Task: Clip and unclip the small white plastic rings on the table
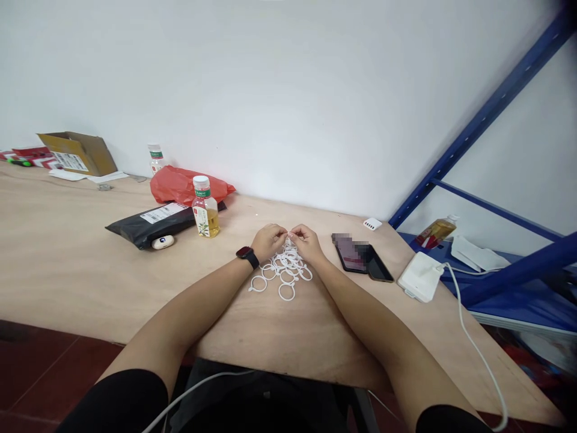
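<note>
Loose white plastic rings (286,292), each with a small tab, lie in a pile on the table between my forearms. At the far side of this pile, my left hand (269,239) and my right hand (306,242) meet fingertip to fingertip. Both are closed in a pinch on a small white piece, which looks like one of the rings. Most of that piece is hidden by my fingers. A black smartwatch (247,257) is on my left wrist.
Left of my hands stand a drink bottle (206,218), a black mailing bag (153,224), a white earbud case (163,242) and a red plastic bag (175,185). Two phones (378,262) and a white power adapter (421,276) with a cable lie right, near a blue rack (478,129).
</note>
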Motion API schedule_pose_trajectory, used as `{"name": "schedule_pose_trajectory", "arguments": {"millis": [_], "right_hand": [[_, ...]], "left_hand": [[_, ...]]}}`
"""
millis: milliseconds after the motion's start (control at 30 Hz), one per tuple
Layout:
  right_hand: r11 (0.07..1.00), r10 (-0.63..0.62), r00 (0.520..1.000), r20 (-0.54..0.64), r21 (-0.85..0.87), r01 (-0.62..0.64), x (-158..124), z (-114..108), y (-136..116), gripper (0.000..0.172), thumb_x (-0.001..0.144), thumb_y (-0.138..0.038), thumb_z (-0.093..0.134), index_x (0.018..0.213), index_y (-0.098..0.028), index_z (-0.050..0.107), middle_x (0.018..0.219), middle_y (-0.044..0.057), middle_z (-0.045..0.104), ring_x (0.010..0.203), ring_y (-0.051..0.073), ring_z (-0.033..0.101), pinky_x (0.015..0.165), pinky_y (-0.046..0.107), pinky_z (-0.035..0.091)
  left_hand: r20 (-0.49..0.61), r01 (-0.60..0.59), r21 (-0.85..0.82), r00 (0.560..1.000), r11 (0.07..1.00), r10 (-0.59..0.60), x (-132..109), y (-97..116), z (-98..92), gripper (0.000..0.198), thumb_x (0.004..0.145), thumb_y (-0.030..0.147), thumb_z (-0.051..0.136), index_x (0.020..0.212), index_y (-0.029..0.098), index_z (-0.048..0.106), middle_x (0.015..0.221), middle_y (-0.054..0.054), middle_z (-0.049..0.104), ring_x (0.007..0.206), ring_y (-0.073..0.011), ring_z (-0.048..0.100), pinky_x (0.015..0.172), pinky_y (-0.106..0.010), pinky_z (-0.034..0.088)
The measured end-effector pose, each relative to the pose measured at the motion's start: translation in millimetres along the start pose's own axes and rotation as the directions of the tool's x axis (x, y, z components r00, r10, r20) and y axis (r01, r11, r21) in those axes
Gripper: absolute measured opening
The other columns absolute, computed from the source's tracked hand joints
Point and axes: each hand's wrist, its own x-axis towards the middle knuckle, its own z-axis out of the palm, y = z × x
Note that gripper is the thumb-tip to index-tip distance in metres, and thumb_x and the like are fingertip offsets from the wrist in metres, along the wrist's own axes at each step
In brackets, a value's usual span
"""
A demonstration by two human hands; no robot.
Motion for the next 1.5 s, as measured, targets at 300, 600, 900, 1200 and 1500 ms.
{"name": "schedule_pose_trajectory", "arguments": {"millis": [300,600,900,1200,1500], "right_hand": [[0.949,-0.221,0.968,-0.116,-0.254,0.186,5,-14,13,0.008,0.082,-0.027,0.058,0.078,-0.022,0.06,0.09,0.005,0.065,0.092,0.021,0.059,0.087,0.036,0.045],[0.901,0.025,0.987,0.16,-0.432,0.048,4,-19,33,0.016,0.084,-0.034,0.062,0.091,-0.022,0.069,0.097,0.005,0.072,0.094,0.021,0.063,0.088,0.035,0.046],[0.872,0.012,0.938,0.345,-0.463,0.159,0,-8,21,0.025,0.088,-0.031,0.061,0.109,-0.024,0.072,0.107,0.006,0.073,0.097,0.023,0.066,0.086,0.035,0.049],[0.875,-0.002,0.934,0.357,-0.451,0.174,0,-9,25,0.025,0.088,-0.03,0.061,0.11,-0.025,0.071,0.109,0.007,0.073,0.1,0.024,0.066,0.089,0.036,0.048],[0.871,-0.01,0.937,0.348,-0.458,0.179,1,-9,26,0.026,0.087,-0.031,0.062,0.11,-0.025,0.071,0.108,0.006,0.073,0.098,0.023,0.066,0.088,0.035,0.048]], "left_hand": [[0.033,0.256,-0.053,0.967,0.965,-0.254,0,-11,-0.4,0.02,0.092,0.028,0.052,0.094,0.018,0.069,0.093,-0.006,0.072,0.086,-0.0181,0.064,0.083,-0.032,0.05],[0.203,0.324,0.089,0.92,0.942,-0.335,-2,-22,3.1,0.042,0.096,0.042,0.042,0.113,0.014,0.067,0.117,-0.012,0.069,0.11,-0.023,0.062,0.099,-0.036,0.046],[0.344,0.137,0.226,0.915,0.964,-0.21,-6,-13,3.8,0.035,0.094,0.042,0.045,0.1,0.021,0.071,0.099,-0.008,0.073,0.097,-0.0216,0.065,0.091,-0.034,0.046],[0.317,0.167,0.167,0.924,0.972,-0.213,-8,-20,8.0,0.033,0.092,0.045,0.049,0.094,0.021,0.071,0.093,-0.008,0.072,0.094,-0.0214,0.065,0.09,-0.033,0.046],[0.328,0.141,0.196,0.923,0.971,-0.2,-9,-21,8.2,0.031,0.092,0.044,0.048,0.094,0.022,0.07,0.093,-0.007,0.072,0.097,-0.0209,0.064,0.089,-0.032,0.047]]}}
